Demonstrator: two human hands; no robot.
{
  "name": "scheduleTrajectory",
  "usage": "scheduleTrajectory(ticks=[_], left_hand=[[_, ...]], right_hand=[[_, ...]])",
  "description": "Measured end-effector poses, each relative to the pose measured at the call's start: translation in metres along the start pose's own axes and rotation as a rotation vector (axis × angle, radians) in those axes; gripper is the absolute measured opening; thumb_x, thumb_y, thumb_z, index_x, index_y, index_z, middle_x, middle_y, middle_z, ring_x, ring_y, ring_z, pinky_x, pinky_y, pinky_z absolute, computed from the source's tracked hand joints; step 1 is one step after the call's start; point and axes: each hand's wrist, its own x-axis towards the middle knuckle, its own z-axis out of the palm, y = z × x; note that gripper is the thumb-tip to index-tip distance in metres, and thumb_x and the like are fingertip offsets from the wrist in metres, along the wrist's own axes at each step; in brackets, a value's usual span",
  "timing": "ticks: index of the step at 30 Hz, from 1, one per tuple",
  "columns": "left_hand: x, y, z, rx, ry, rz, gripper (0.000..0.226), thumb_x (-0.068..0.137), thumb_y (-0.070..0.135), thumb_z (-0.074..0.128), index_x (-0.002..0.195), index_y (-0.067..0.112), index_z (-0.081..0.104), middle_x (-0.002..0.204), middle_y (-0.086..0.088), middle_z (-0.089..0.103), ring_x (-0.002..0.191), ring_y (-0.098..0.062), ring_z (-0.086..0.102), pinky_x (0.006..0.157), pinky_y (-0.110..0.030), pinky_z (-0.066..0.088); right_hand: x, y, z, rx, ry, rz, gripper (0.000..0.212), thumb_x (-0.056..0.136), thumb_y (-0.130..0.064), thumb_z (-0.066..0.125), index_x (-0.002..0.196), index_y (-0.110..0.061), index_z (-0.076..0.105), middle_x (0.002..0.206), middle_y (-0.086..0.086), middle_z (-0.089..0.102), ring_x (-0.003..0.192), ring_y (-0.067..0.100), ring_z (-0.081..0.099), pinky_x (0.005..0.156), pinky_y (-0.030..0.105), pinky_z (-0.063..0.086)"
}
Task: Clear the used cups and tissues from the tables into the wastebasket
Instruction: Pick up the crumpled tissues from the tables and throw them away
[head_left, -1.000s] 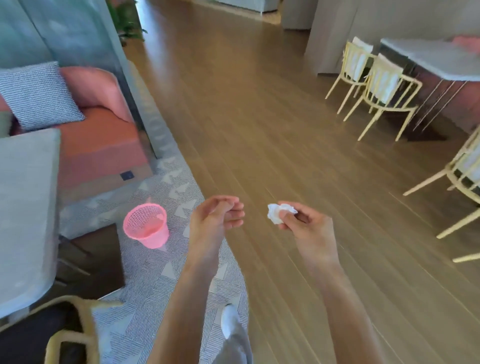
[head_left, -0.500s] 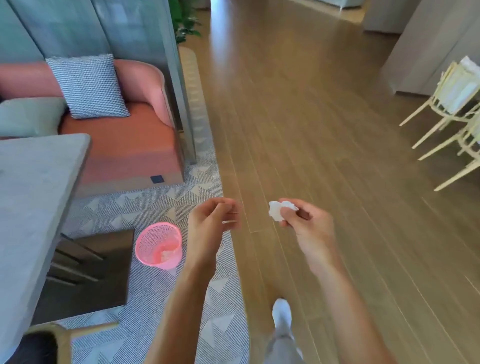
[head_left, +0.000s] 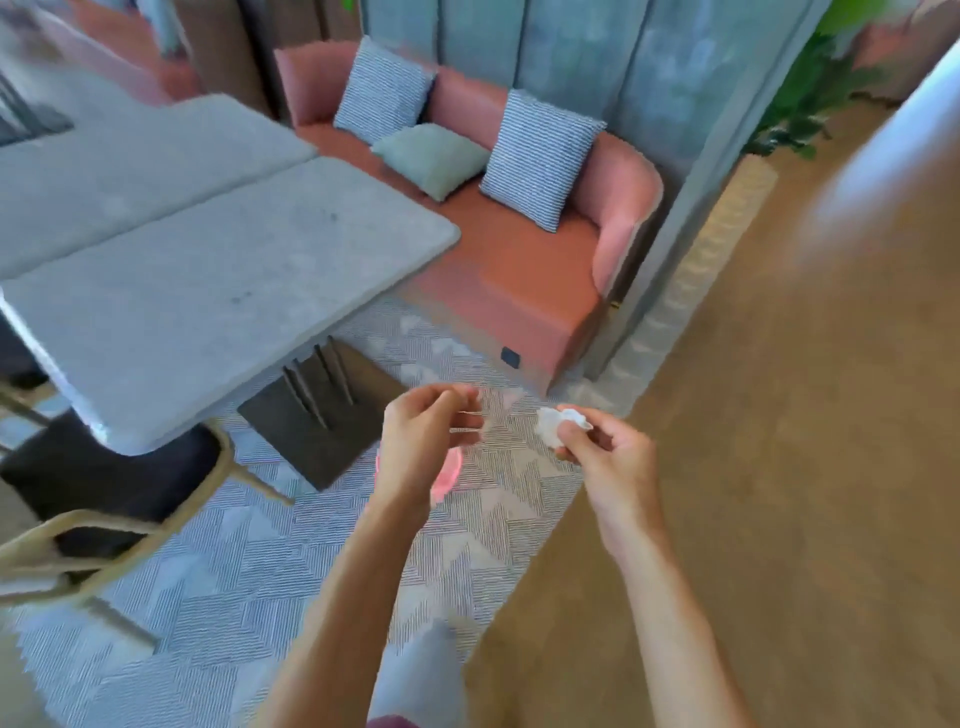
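Pink sofa (head_left: 519, 260); striped cushions (head_left: 537, 156)

Crumpled white paper tissue (head_left: 558, 427), matt grey stone-look tabletop (head_left: 208, 291), woven rug (head_left: 260, 571) (patterned), glossy wood floor (head_left: 805, 415).

Pink sofa (head_left: 519, 270), grey table (head_left: 208, 291), rug (head_left: 249, 571)

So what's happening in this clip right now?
A person is carrying rubbish to a bin. Their right hand pinches a crumpled white tissue at the fingertips, held out over the patterned grey rug. Their left hand is loosely curled and seems to hold nothing. The pink mesh wastebasket sits on the rug, mostly hidden behind the left hand. The tissue is not yet in it. The grey stone-look tabletop nearby shows no cups or tissues.
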Motion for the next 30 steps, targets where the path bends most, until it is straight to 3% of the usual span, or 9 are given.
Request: scheduleTrajectory(ticks=[7, 11, 16, 21, 24, 27, 30], left_hand=[[0.089, -0.030, -0.017, -0.053, 0.218, -0.020, 0.027, 0.095, 0.000, 0.056, 0.079, 0.010, 0.076, 0.081, -0.012, 0.074, 0.072, -0.019, 0.070, 0.069, -0.034, 0.058], [0.152, -0.057, -0.027, -0.143, 0.383, -0.143, 0.018, 0.094, -0.001, 0.058, 0.084, 0.004, 0.072, 0.076, -0.011, 0.071, 0.062, -0.016, 0.069, 0.063, -0.029, 0.059], [0.214, -0.087, -0.032, -0.234, 0.492, -0.292, 0.013, 0.094, 0.002, 0.060, 0.088, 0.000, 0.071, 0.074, -0.010, 0.071, 0.059, -0.017, 0.069, 0.062, -0.029, 0.059], [0.259, -0.125, -0.028, -0.265, 0.540, -0.441, 0.015, 0.096, 0.002, 0.059, 0.086, 0.002, 0.071, 0.074, -0.011, 0.070, 0.065, -0.021, 0.068, 0.065, -0.034, 0.059], [0.296, -0.153, -0.027, -0.308, 0.570, -0.476, 0.014, 0.097, 0.003, 0.059, 0.092, 0.001, 0.071, 0.077, -0.011, 0.070, 0.069, -0.024, 0.067, 0.069, -0.037, 0.058], [0.333, -0.189, -0.029, -0.302, 0.607, -0.486, 0.018, 0.098, 0.002, 0.055, 0.093, 0.005, 0.072, 0.086, -0.012, 0.071, 0.074, -0.022, 0.068, 0.071, -0.036, 0.058], [0.371, -0.242, -0.033, -0.266, 0.656, -0.511, 0.023, 0.098, 0.001, 0.054, 0.092, 0.014, 0.072, 0.095, -0.007, 0.071, 0.084, -0.019, 0.065, 0.073, -0.032, 0.057]], right_hand=[[0.113, 0.021, 0.070, -0.192, -0.260, -0.016, 0.022, 0.092, -0.005, 0.069, 0.109, -0.017, 0.078, 0.090, -0.002, 0.078, 0.075, 0.009, 0.071, 0.074, 0.027, 0.058], [0.172, 0.037, 0.102, -0.394, -0.396, 0.022, 0.024, 0.093, -0.002, 0.067, 0.113, -0.011, 0.077, 0.092, -0.001, 0.076, 0.086, 0.023, 0.074, 0.081, 0.040, 0.062], [0.248, 0.057, 0.134, -0.586, -0.558, 0.078, 0.025, 0.093, -0.001, 0.068, 0.114, -0.012, 0.076, 0.097, 0.000, 0.075, 0.080, 0.016, 0.072, 0.077, 0.030, 0.061], [0.293, 0.100, 0.193, -0.693, -0.727, 0.184, 0.022, 0.090, 0.004, 0.068, 0.098, -0.014, 0.077, 0.087, 0.002, 0.074, 0.076, 0.020, 0.071, 0.080, 0.042, 0.062], [0.316, 0.144, 0.231, -0.721, -0.828, 0.304, 0.019, 0.089, 0.007, 0.067, 0.103, -0.002, 0.076, 0.086, 0.010, 0.075, 0.070, 0.017, 0.068, 0.078, 0.041, 0.061], [0.340, 0.193, 0.263, -0.767, -0.906, 0.338, 0.014, 0.090, 0.001, 0.071, 0.101, -0.004, 0.077, 0.085, 0.009, 0.077, 0.069, 0.019, 0.071, 0.077, 0.042, 0.062], [0.371, 0.251, 0.291, -0.823, -0.949, 0.331, 0.014, 0.088, 0.001, 0.071, 0.098, -0.006, 0.078, 0.077, 0.006, 0.074, 0.062, 0.018, 0.067, 0.064, 0.032, 0.059]])
